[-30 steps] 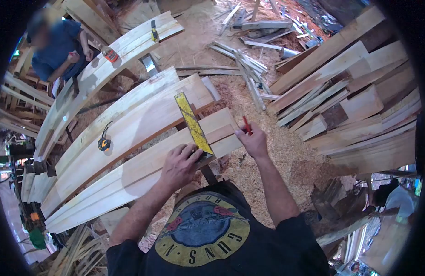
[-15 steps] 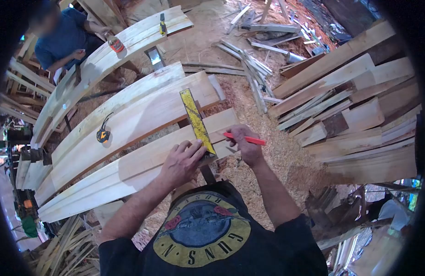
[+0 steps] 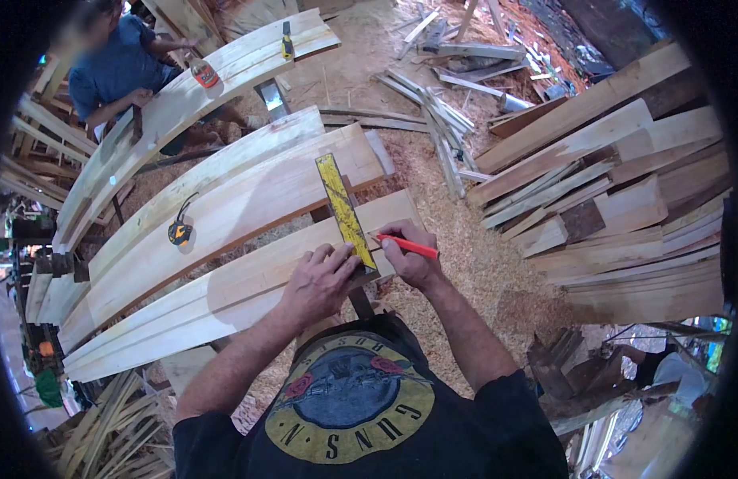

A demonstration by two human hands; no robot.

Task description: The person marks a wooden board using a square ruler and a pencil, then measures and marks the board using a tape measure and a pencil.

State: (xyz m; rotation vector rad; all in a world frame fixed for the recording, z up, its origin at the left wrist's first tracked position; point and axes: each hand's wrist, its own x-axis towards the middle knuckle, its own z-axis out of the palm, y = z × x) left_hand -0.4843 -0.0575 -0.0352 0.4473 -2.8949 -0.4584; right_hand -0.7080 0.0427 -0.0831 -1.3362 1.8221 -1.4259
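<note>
In the head view, the left hand [image 3: 321, 279] rests on the lower end of a yellow ruler [image 3: 343, 209], fingers bent and pressing; whether it also grips under the edge cannot be told. The ruler lies across the nearest board [image 3: 253, 286], close to its right end, its upper end reaching over the next board [image 3: 249, 203]. The right hand [image 3: 413, 259], apart from the left, is clamped on a red pencil [image 3: 410, 246], its tip just beside the ruler's right edge; contact with the wood is too small to tell. A tape measure [image 3: 179, 233] lies on the next board. Farther off, a bottle [image 3: 204, 73] and a yellow-and-black knife [image 3: 287, 44] sit on a curved board [image 3: 165, 120] beside another person [image 3: 117, 72] in blue.
</note>
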